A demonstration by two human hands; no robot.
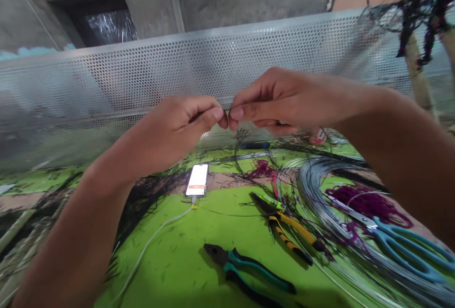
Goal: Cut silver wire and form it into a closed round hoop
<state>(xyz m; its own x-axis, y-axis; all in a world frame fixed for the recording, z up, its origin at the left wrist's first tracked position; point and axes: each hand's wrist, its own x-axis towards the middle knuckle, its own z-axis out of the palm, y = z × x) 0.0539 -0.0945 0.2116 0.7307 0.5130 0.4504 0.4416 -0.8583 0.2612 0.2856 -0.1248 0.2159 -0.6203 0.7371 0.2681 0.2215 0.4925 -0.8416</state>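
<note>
My left hand (192, 116) and my right hand (275, 102) are raised in the middle of the view, above the green work surface. Each is closed in a pinch, thumb against fingers, and the fingertips nearly meet. A thin dark strand seems to run between the two pinches; most of it is hidden by the fingers. Below them, fine black strands (241, 140) curl up from the surface. A lit phone (197, 180) with a white charging cable (156, 234) lies beneath my left hand.
Green-black pliers (249, 270), yellow-black pliers (284, 230) and blue-handled scissors (401, 244) lie on the green surface (170, 260). A coil of silvery wire (313, 185) and purple thread (369, 203) are at right. Behind stands a perforated metal panel (170, 71); dark tangled strands (408, 14) hang upper right.
</note>
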